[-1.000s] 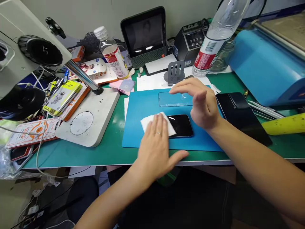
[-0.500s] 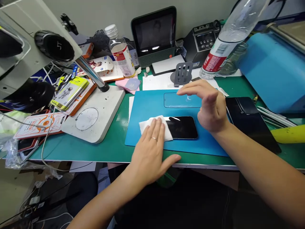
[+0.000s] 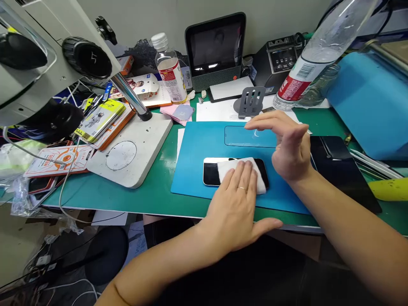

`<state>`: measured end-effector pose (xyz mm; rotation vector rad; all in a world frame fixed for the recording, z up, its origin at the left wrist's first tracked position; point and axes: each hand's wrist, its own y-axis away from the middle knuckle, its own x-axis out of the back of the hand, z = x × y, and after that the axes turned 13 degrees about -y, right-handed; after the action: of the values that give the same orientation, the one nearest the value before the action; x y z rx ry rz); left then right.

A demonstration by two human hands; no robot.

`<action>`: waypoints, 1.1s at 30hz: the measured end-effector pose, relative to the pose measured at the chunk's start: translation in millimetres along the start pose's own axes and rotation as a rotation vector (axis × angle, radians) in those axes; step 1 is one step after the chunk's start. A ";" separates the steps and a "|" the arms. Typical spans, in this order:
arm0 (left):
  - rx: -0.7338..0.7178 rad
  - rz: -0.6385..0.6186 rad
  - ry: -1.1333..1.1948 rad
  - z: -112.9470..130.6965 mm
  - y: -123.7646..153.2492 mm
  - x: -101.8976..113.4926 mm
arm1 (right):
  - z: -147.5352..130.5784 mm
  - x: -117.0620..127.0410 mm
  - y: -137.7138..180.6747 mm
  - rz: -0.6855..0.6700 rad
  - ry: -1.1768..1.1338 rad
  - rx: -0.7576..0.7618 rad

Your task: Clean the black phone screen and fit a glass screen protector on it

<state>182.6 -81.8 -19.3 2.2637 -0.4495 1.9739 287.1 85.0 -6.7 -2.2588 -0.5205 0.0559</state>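
Note:
A smartphone (image 3: 210,173) lies face up on a blue mat (image 3: 193,148), its long side running left to right. Over its right half is a folded white wipe (image 3: 259,170). My left hand (image 3: 234,204) rests flat on that wipe, fingers straight and pressing it against the screen; nothing is gripped. My right hand (image 3: 291,146) hovers above the mat's right part, empty, with fingers bent forward and thumb apart. Behind the phone lies a clear screen protector (image 3: 245,136) with a dark outline, its right end partly covered by my right hand.
A microscope (image 3: 86,59) on a white base (image 3: 149,146) stands at left beside boxes (image 3: 100,119). Behind the mat are a grey phone stand (image 3: 251,102), a drink bottle (image 3: 172,78), a screen device (image 3: 215,46) and a tall water bottle (image 3: 299,78). A black panel (image 3: 344,170) lies right.
My left hand has slid the white wipe rightward across the phone, uncovering its left end. My right hand keeps about the same pose. The whole view has shifted slightly.

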 end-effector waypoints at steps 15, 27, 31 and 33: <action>0.036 0.030 0.029 27.6 -10.4 1.2 | 3.1 2.5 1.9 -0.029 0.029 -0.019; 0.105 0.010 0.028 -30.9 26.0 -5.4 | -2.6 2.2 1.4 -0.147 0.063 -0.036; 0.129 0.014 -0.028 -2.5 -3.8 -4.9 | 1.0 1.2 0.9 -0.180 0.102 -0.026; 0.107 0.035 -0.036 10.4 -14.9 -4.1 | 3.3 0.1 0.2 -0.187 0.140 -0.035</action>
<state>196.4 -69.8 -23.2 2.3746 -0.3988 2.0226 286.6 87.2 -9.1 -2.2181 -0.6587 -0.2065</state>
